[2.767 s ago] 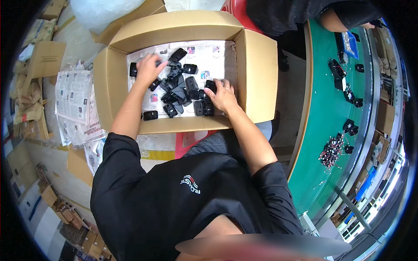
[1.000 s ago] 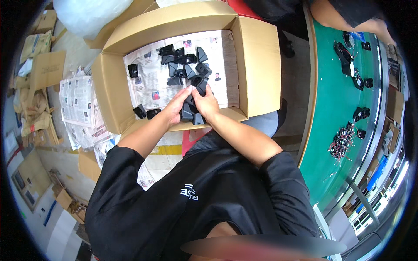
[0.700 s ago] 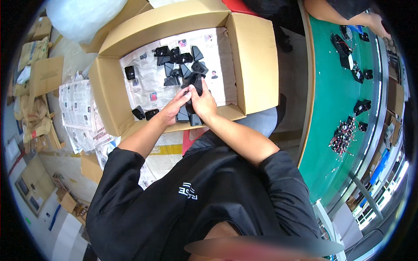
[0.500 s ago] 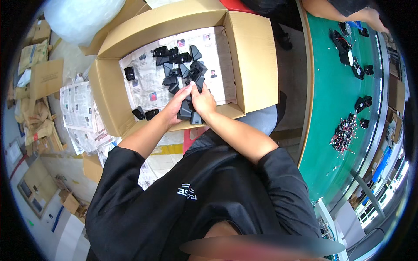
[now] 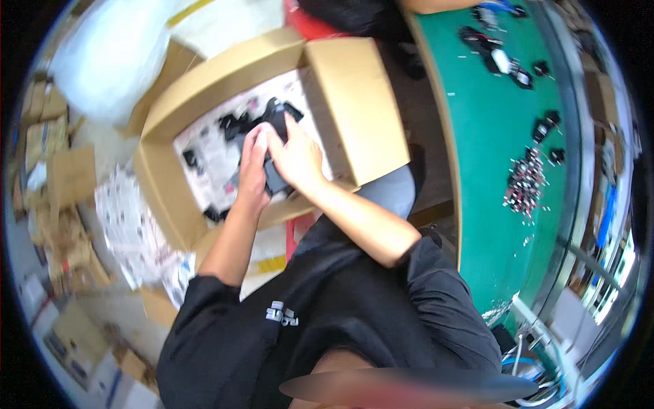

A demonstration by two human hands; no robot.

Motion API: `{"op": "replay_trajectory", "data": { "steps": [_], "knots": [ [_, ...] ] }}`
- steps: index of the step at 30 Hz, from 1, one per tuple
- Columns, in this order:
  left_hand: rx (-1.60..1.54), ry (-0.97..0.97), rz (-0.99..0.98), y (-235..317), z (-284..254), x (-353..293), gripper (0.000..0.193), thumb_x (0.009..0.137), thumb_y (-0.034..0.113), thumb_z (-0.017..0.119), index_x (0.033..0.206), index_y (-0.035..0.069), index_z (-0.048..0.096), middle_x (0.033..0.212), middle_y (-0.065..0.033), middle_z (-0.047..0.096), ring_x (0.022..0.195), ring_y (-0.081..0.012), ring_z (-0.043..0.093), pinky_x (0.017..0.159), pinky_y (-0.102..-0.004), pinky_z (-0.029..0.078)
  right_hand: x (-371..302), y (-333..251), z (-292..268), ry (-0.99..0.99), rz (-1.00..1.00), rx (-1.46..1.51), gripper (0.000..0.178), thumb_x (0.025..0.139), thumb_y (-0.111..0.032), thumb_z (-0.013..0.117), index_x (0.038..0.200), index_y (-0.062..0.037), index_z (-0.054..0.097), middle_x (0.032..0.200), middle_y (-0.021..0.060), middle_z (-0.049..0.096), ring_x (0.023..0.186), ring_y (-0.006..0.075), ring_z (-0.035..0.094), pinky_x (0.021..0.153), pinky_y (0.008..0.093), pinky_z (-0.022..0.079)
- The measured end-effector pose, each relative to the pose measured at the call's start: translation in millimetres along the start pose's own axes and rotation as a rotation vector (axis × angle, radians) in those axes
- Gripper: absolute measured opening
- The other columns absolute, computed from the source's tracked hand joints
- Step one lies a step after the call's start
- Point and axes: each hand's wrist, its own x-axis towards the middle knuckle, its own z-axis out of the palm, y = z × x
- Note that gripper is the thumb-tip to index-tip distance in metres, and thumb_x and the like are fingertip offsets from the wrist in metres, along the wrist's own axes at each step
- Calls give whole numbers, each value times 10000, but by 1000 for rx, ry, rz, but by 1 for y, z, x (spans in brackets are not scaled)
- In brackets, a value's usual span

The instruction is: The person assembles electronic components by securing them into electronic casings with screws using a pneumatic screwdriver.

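Inside a cardboard box (image 5: pixel 357 102) lined with newspaper, my left hand (image 5: pixel 254 167) and my right hand (image 5: pixel 300 158) are close together, fingers curled and nearly touching. A black angular plastic part (image 5: pixel 277 121) is gripped between their fingertips. Another dark plastic piece (image 5: pixel 274 178) shows between the wrists, against the near side of the box; whether a hand touches it I cannot tell. More black parts (image 5: pixel 235 126) lie on the newspaper (image 5: pixel 204 129) just beyond my left hand, partly covered by it. Motion blurs the fingers and the parts.
On the right, a green-topped workbench (image 5: pixel 477 238) holds black parts and a heap of small wired pieces (image 5: pixel 526 183). Another person's arm (image 5: pixel 443 5) reaches over its far end. A bulging translucent plastic bag (image 5: pixel 109 58) and loose newspapers (image 5: pixel 133 218) are at left.
The view has turned and shifted, so the box and bench appear further left. My hands have moved up over the pile and now hold a black part between them.
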Motion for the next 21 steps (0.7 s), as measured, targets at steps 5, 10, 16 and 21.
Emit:
{"op": "replay_trajectory", "data": {
  "steps": [5,10,16,21],
  "knots": [
    [-58,-301,328,39,168,-21,575,1025,328,643,1500,72,444,1432,-92,539,1284,-181,538,1123,-351,430,-4,-62,-166,348,-301,-48,512,934,-362,698,1362,-90,629,1214,233,695,1113,391,689,941,451,546],
    [-127,-670,541,-29,329,5,547,1070,365,561,1499,40,466,1489,-160,491,1353,-261,472,1152,-386,362,1,-21,-289,871,-190,-62,470,936,-373,712,1308,-90,668,1054,210,751,1000,342,741,880,412,555],
    [195,-594,846,-87,371,-1,470,1069,309,525,1453,39,524,1448,-263,465,1352,-416,480,1139,-450,391,-13,38,-335,1014,-108,-185,560,924,-306,731,1395,-47,575,1148,246,726,1063,367,723,941,413,549],
    [416,-530,1127,-85,374,2,439,1039,193,521,1461,69,519,1420,-197,529,1349,-407,492,1102,-553,382,-7,67,-346,1047,-163,-256,595,894,-235,729,1401,17,546,1300,271,653,1202,380,655,1028,418,503]
  ]
}}
